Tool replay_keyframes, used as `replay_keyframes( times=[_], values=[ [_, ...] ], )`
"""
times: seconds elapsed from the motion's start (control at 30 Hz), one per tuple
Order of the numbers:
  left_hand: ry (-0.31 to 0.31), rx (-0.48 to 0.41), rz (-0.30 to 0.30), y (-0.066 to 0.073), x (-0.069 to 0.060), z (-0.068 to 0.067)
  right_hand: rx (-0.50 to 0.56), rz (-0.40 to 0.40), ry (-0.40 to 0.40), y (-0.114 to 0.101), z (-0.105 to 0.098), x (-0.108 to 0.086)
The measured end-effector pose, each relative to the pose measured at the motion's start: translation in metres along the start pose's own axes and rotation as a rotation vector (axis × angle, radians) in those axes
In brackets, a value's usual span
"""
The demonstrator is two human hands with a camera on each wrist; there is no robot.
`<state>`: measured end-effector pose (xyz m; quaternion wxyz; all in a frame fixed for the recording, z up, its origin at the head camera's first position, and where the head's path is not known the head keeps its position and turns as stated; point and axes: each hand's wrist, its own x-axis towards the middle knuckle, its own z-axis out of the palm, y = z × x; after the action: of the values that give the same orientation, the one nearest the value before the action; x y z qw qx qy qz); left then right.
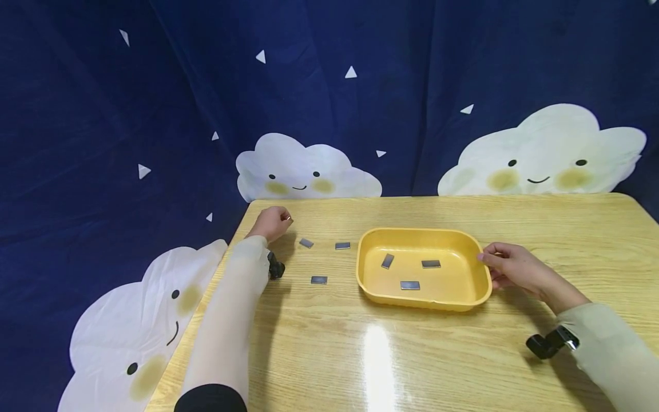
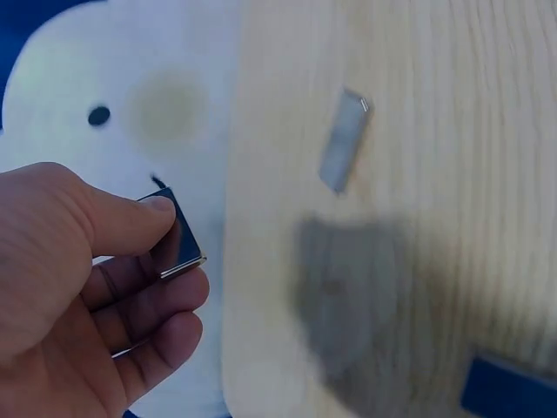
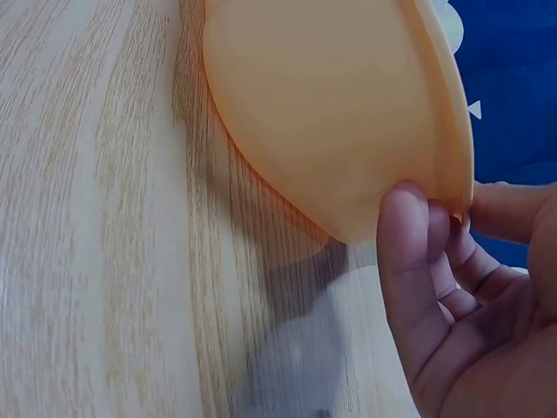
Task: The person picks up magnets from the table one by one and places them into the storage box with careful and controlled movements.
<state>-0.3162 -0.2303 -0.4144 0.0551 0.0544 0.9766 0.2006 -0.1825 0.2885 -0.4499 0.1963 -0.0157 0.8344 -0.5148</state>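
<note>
My left hand (image 1: 271, 223) is raised above the table's far left corner. In the left wrist view, its thumb and fingers pinch a small shiny rectangular metal block (image 2: 185, 239). Closest to it on the table is a similar metal block (image 1: 306, 243); a second block (image 1: 342, 246) and a third block (image 1: 319, 280) lie nearby. At the right end of a shallow yellow plastic tray (image 1: 422, 300), my right hand (image 1: 517, 267) grips the rim, thumb on one side and fingers on the other. Inside the tray, three metal blocks (image 1: 410, 285) lie flat and apart.
The light wooden table (image 1: 319, 343) runs back to a dark blue curtain (image 1: 319, 86) with white clouds and triangles. Another cloud print hangs beside the table's left edge. Small black devices (image 1: 552, 342) are strapped to both wrists.
</note>
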Motion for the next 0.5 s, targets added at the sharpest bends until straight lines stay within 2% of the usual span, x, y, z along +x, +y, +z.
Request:
replay_keyframes(
  times=[0.17,0.37,0.5],
  values=[
    [0.003,0.022,0.071,0.016,0.0,-0.002,-0.003,0.0,0.006,0.001,0.001,0.0],
    [0.011,0.028,0.094,0.028,-0.002,-0.002,-0.004,-0.001,0.007,0.001,0.001,0.0],
    [0.015,0.017,0.136,0.038,-0.005,-0.004,-0.019,0.0,0.003,0.0,0.0,0.0]
  ],
)
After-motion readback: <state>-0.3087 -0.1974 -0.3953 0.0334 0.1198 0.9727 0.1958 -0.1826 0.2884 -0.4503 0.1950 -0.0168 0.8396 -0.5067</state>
